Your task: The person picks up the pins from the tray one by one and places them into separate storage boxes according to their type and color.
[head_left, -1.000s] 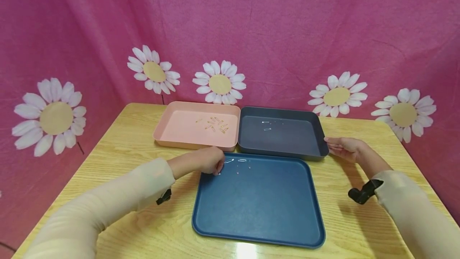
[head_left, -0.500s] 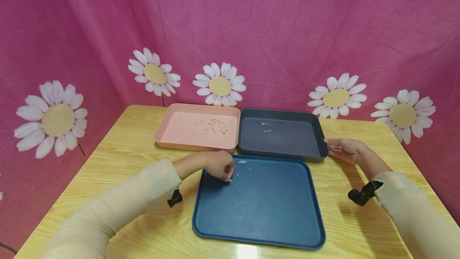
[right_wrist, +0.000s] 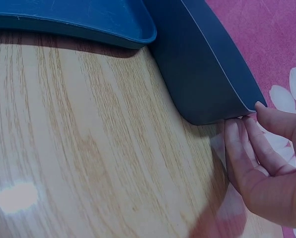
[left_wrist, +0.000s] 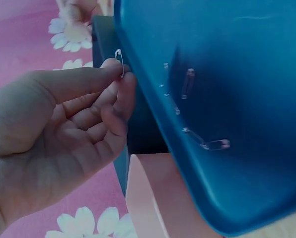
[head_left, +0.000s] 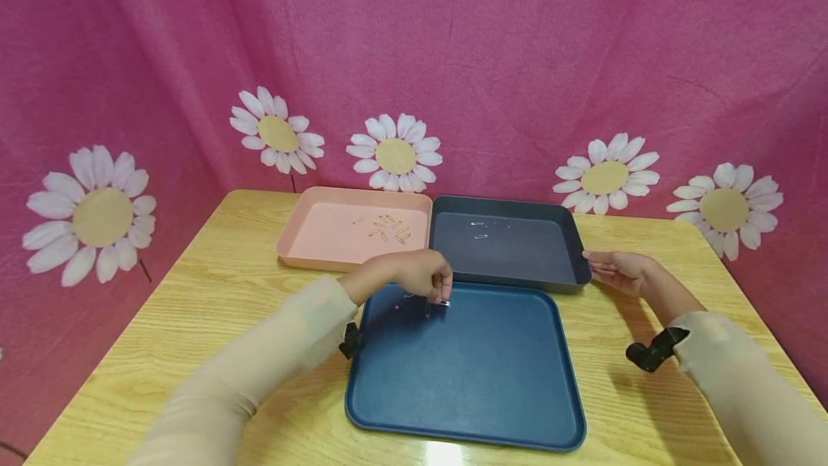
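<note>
My left hand (head_left: 423,272) pinches a silver safety pin (left_wrist: 120,57) between thumb and fingertips, above the far edge of the blue tray (head_left: 466,372). Several more safety pins (left_wrist: 188,83) lie on that tray near its far left part, partly covered by the hand in the head view. At the right end of the dark grey tray (head_left: 517,257), my right hand (head_left: 624,270) holds the wall, thumb at the rim and fingers against the outside. Inside the dark tray lie a few silver safety pins (head_left: 481,236).
A pink tray (head_left: 323,229) with several gold safety pins (head_left: 402,238) stands left of the dark one, side by side. Both sit behind the blue tray on a wooden table (head_left: 246,300). A pink curtain (head_left: 498,78) with daisies hangs behind.
My left hand has moved right across the blue tray's far part and then up off it with a safety pin. The right hand stays at the dark tray.
</note>
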A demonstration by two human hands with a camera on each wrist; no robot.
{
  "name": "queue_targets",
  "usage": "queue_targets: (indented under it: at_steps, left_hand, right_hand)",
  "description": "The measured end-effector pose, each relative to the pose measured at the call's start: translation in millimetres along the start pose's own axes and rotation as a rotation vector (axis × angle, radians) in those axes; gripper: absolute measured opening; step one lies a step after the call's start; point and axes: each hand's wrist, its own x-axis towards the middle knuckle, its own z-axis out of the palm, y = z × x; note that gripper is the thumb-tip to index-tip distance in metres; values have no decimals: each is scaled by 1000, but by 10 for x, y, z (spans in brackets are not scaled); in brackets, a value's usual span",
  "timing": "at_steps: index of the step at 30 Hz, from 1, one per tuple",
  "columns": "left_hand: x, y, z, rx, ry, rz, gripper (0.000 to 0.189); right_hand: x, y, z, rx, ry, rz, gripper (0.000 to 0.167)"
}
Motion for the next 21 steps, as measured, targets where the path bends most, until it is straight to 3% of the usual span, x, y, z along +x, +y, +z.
queue_targets:
  at_steps: [2, 5, 7, 12, 16, 21]
  left_hand:
    - [50, 13, -44, -43, 16, -7, 8]
    - [132, 30, -118, -82, 41, -19, 7]
    - [187, 45, -178, -98, 56, -31, 8]
    - [363, 44, -344, -71, 120, -41, 11]
    - [501, 33, -488, -34, 188, -76, 10]
    - [625, 53, -659, 28, 261, -174, 10]
  right_hand:
    - [10, 17, -39, -1, -18, -11, 10]
    - [-10, 9, -12, -2, 9, 1, 2]
    - [-62, -22, 74, -31, 60, 23, 11]
    - [-119, -57, 143, -18, 77, 52, 29]
    - [-141, -80, 177, -17, 85, 59, 27]
    - [-151, -119, 217, -60, 103, 61, 21]
